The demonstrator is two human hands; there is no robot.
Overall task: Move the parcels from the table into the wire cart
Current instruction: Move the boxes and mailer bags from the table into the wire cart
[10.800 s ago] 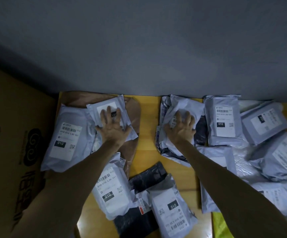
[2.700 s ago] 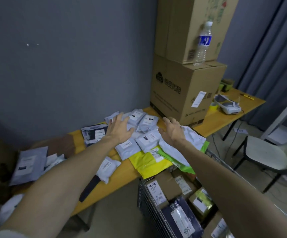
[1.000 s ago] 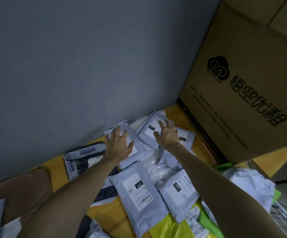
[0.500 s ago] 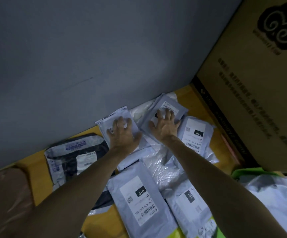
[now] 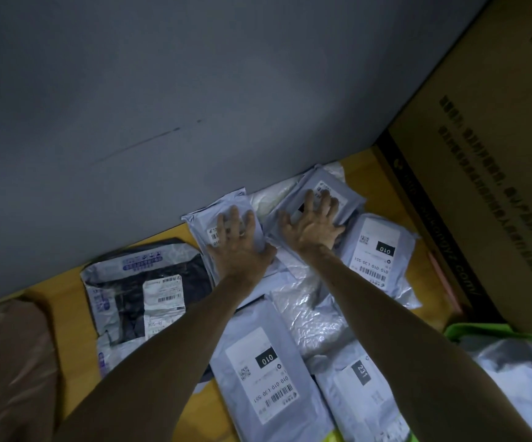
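Several grey parcels with white labels lie on the yellow table [image 5: 57, 282] against the wall. My left hand [image 5: 239, 247] rests flat on a small grey parcel [image 5: 205, 215], fingers spread, thumb at its right edge. My right hand [image 5: 309, 228] lies spread on another grey parcel [image 5: 333, 186], which sits tilted on the pile by the wall. Around them are a parcel marked 010 [image 5: 381, 250], a long 010 parcel [image 5: 268, 371], one marked 231 [image 5: 360, 397], a crinkled clear bag [image 5: 309, 314] and a black parcel [image 5: 143, 291]. The wire cart is out of view.
A big cardboard box [image 5: 481, 154] stands on the table at the right, close to the pile. A brown package [image 5: 9, 352] lies at the far left. A white bag over green plastic [image 5: 513, 362] sits at the lower right. The grey wall closes the back.
The view has moved closer and lower over the pile. Both hands stay on the same two parcels by the wall, fingers a little more spread.
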